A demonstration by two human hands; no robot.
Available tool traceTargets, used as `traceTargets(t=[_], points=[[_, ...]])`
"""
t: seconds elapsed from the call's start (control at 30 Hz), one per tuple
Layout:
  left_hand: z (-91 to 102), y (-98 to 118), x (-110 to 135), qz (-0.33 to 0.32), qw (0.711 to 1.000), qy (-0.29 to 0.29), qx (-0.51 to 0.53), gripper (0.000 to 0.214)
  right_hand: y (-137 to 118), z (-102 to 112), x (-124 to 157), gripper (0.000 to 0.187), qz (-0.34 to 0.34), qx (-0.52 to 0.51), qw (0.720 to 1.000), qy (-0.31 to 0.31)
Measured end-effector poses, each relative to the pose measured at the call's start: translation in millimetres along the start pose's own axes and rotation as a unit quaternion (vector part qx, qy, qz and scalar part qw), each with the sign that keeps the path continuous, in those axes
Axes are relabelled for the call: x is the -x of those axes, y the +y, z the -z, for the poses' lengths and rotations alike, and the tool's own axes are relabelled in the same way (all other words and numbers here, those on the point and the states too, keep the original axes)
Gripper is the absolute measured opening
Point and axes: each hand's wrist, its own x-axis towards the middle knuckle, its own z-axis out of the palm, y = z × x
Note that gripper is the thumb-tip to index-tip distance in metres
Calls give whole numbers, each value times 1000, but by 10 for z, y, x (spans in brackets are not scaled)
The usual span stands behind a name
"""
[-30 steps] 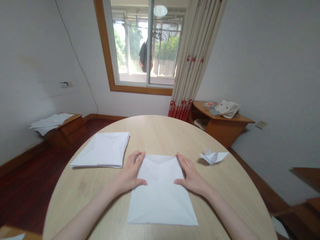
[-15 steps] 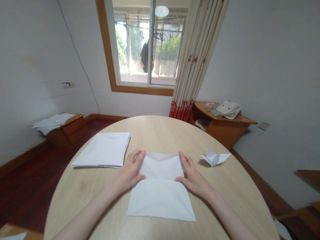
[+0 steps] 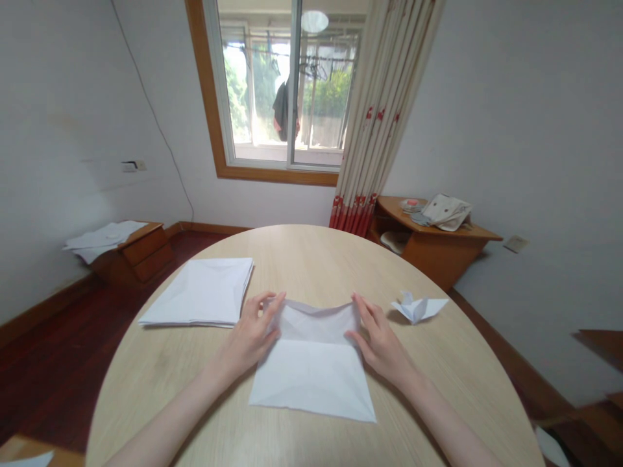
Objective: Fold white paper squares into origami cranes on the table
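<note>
Left hand point(image 3: 248, 340): fingertips pinching the paper's left edge.
Right hand point(image 3: 379, 344): fingertips pinching its right edge, hands apart.
White paper sheet point(image 3: 311, 379): creased, far flap lifted and bowed between the hands, near half flat, on the round wooden table point(image 3: 311, 266).
Beside it: folded paper stack point(image 3: 197, 292) left, paper bird point(image 3: 418, 309) right.
Wooden cabinet point(image 3: 433, 250): holds a small dish point(image 3: 411, 205) and cloth bag point(image 3: 445, 213).
</note>
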Motion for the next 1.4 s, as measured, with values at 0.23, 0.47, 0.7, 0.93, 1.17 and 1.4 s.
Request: traceTargets(t=[0.23,0.47,0.7,0.93,1.17,1.4], points=[[121,121,-5,8,1000,18,24,61,-87,86,-7,61,25,22,999,39],[216,201,-24,8,995,43,84,43,-170,154,-7,51,53,6,995,79],[267,249,-16,51,981,48,179,36,-218,188,-5,43,65,-27,991,116],[309,345,-82,154,923,27,351,50,-298,238,-21,34,42,-75,989,118],[327,359,-102,176,880,-33,440,64,-413,299,-50,30,48,-112,986,109],[312,328,-92,172,858,-114,470,67,-476,339,-41,28,61,-145,984,80]])
